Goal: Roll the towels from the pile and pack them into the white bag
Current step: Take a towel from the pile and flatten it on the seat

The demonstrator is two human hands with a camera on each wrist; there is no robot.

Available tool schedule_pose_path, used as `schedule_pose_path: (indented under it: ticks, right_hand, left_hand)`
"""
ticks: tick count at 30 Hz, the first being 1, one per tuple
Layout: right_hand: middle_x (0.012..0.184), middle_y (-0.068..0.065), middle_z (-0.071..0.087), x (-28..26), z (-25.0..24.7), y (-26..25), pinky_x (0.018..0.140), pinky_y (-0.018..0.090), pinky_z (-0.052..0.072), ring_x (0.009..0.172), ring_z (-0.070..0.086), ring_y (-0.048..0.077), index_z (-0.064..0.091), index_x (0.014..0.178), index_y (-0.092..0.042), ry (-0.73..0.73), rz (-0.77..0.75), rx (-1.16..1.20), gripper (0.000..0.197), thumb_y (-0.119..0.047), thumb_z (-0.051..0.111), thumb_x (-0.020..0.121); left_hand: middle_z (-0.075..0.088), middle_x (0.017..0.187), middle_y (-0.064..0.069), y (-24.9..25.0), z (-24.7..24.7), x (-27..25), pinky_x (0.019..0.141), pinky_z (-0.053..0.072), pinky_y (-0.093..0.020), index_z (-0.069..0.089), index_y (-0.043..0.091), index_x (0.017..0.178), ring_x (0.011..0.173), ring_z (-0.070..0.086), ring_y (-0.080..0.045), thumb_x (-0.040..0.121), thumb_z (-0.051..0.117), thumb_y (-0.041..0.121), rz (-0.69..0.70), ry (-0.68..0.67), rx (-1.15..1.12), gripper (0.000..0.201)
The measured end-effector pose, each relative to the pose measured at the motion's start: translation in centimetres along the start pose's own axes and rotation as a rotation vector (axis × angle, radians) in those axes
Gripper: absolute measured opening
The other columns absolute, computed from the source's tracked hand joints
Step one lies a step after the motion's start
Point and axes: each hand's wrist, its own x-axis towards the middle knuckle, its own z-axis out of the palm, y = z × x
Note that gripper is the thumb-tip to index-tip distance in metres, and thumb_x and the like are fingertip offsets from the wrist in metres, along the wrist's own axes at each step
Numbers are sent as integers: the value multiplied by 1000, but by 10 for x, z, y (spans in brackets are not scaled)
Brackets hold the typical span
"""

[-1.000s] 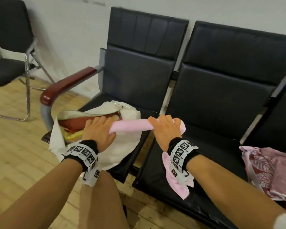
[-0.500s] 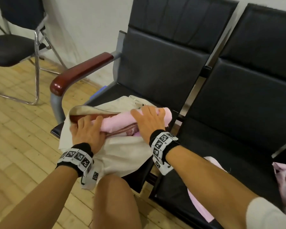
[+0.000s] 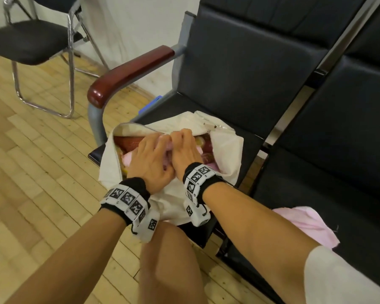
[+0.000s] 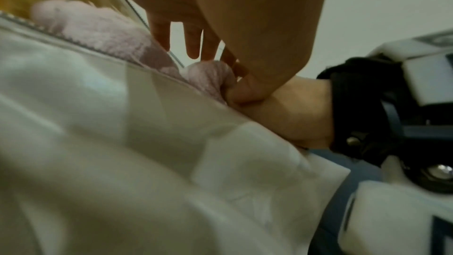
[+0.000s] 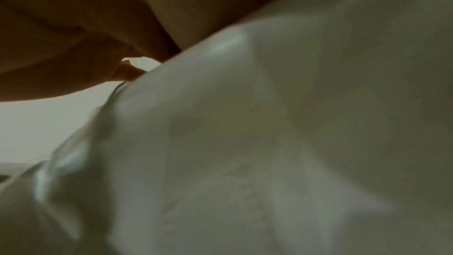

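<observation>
The white bag (image 3: 226, 145) lies open on the left black seat, its zipper edges spread apart. A rolled pink towel (image 3: 127, 160) sits in the opening on top of red patterned towels (image 3: 127, 142). My left hand (image 3: 150, 160) presses on the roll with fingers spread and fairly straight. Close beside it, my right hand (image 3: 184, 150) has its fingers curled over the other end of the roll. In the left wrist view the pink towel (image 4: 98, 32) lies between the zipper edges of the bag (image 4: 122, 143). The right wrist view is dim and mostly filled by the bag (image 5: 269, 143).
A loose pink towel (image 3: 309, 224) lies on the right seat under my right forearm. A red-brown armrest (image 3: 127, 75) stands just left of the bag. A separate black chair (image 3: 31, 40) is on the wooden floor (image 3: 31, 172) far left. My knee (image 3: 169, 260) is below the bag.
Both hands carried the pink roll left from above the seat gap to the bag. They have drawn together and now push it down into the opening.
</observation>
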Motion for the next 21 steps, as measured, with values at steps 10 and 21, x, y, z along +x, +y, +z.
schedule_pose_path:
  ticks: [10,21]
  right_hand:
    - [127,3,56,-23,-38,86,98,42,31,121,43,27,62,123,-26,-338,12,-584,30,-22,47,97]
    - [120,6,63,-60,-105,103,97,42,44,113,53,27,61,126,-21,-303,29,-157,35,-22,51,93]
  left_hand:
    - [54,141,-10,30,13,15,107,40,-45,58,17,135,129,48,-33,76,37,55,88,-326,92,74]
    - [58,136,-5,94,3,31,105,40,-42,54,21,135,125,50,-28,88,56,44,63,-305,65,52]
